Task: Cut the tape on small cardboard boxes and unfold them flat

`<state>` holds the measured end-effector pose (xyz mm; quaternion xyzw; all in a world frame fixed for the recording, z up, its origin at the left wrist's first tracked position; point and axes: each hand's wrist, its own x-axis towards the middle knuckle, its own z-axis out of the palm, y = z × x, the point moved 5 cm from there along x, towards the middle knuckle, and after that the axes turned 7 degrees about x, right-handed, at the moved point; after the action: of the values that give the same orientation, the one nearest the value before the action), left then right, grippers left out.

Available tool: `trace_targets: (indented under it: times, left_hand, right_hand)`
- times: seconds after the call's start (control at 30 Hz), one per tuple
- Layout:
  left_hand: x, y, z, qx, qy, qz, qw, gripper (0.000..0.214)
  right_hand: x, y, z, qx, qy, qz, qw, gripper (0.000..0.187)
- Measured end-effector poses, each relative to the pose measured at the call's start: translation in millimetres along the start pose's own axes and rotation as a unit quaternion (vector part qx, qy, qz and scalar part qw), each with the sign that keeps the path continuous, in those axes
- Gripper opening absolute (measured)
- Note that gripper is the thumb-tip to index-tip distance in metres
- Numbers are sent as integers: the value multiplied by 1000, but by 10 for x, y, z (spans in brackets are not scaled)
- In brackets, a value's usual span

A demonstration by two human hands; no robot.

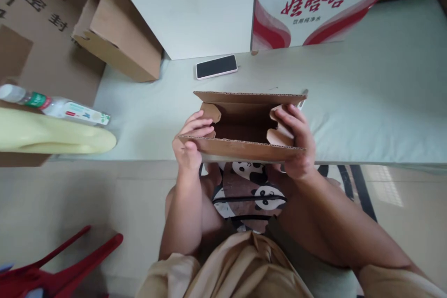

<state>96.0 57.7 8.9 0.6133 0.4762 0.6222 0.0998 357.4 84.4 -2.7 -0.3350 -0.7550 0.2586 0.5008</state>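
Head view showed a small corrugated cardboard box (244,125), brown and open-topped, at the near edge of the pale table (366,102), left hand (190,142) and right hand (295,142) each grasping an end, fingers curled over the side flaps. Beyond lay a phone (216,66), with a bottle (56,104) far left and big cartons (188,4) behind.

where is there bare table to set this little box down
Widest bare patch: pale green table right of the small brown cardboard box, before the red-and-white printed carton. Smaller patch left, toward the clear plastic water bottle. Crowded at the back: black-screened smartphone, large white carton.
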Motion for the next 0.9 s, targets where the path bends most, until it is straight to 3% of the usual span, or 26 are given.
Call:
trace_targets:
  times: [0.1, 0.2, 0.3, 0.43, 0.63, 0.77, 0.9]
  left_hand:
    - [-13, -9, 26, -2, 13, -37, 999, 55]
    - [-50, -4, 31, 12, 44, -81, 996, 39]
    - [-102, 5, 36, 20, 50, -93, 994, 35]
    - [-165, -62, 56, -28, -5, -126, 992, 57]
    - [-145, 3, 31, 5, -26, -73, 997, 65]
    - [-98, 62, 32, 48, -65, -45, 996, 43]
    - [-42, 14, -41, 67, -69, -40, 995, 32]
  right_hand:
    - [18, -49, -43, 21, 39, -31, 999, 60]
    - [15, -34, -48, 43, 102, 16, 994, 45]
    - [13, 13, -19, 29, 136, 74, 988, 50]
    - [65, 64, 33, 24, 91, 82, 992, 64]
    - [83, 139, -29, 58, 75, 83, 992, 64]
    - [70, 106, -67, 54, 95, 46, 993, 45]
    - [52, 196, -40, 81, 131, 83, 985, 54]
